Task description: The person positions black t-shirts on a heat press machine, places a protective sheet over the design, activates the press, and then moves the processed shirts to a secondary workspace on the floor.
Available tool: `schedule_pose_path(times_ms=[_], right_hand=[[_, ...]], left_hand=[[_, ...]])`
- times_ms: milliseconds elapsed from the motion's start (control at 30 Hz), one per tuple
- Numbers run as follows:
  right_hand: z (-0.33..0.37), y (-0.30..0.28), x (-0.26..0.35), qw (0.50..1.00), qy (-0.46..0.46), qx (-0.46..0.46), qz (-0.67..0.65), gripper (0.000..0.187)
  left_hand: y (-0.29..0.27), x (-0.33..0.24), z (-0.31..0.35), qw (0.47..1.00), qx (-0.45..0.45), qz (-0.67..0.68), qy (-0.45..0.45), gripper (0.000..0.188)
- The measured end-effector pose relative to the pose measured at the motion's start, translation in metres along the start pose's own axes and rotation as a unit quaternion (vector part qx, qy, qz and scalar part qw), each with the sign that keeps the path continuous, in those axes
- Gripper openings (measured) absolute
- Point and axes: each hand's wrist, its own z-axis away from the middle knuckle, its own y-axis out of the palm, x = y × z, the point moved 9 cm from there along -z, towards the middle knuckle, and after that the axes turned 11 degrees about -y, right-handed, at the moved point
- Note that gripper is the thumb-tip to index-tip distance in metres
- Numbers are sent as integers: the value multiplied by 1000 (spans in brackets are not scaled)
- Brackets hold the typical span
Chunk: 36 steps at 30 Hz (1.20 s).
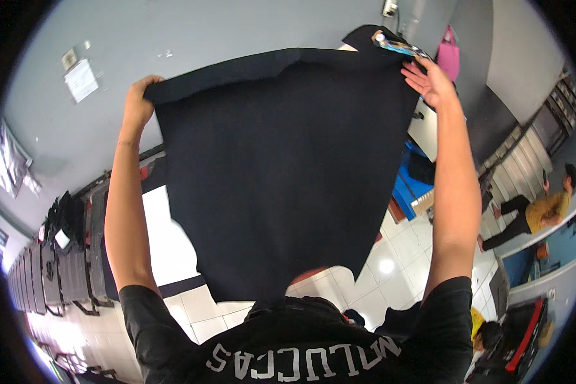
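Note:
A large black garment (pixel 281 173) hangs spread out in front of me, held up high at arm's length. My left hand (pixel 139 99) is closed on its upper left corner. My right hand (pixel 429 80) grips the upper right corner, fingers partly spread, next to a coloured hang tag (pixel 397 46) at the garment's top. The cloth hangs down to my chest and hides most of what lies behind it. Both my forearms are bare and raised; I wear a black shirt with white lettering.
A rack of dark clothes (pixel 64 256) runs along the left wall. White tiled floor (pixel 397 256) lies below. A blue bin (pixel 406 189) stands at the right. A person in a yellow top (pixel 537 214) sits at far right. A pink bag (pixel 449 54) hangs on the wall.

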Motion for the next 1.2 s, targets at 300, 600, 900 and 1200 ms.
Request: schedule_pose_path(times_ms=[300, 600, 900, 1200], right_hand=[[59, 28, 38, 965, -110, 61, -230, 26], [239, -105, -252, 976, 217, 12, 19, 40], [316, -145, -344, 953, 234, 41, 187, 37], [357, -187, -350, 932, 288, 23, 217, 40]], left_hand=[[-134, -31, 80, 974, -158, 162, -23, 26], [0, 32, 369, 949, -119, 169, -240, 20], [99, 95, 546, 833, -111, 247, -482, 22], [91, 85, 585, 811, -118, 282, -499, 21]])
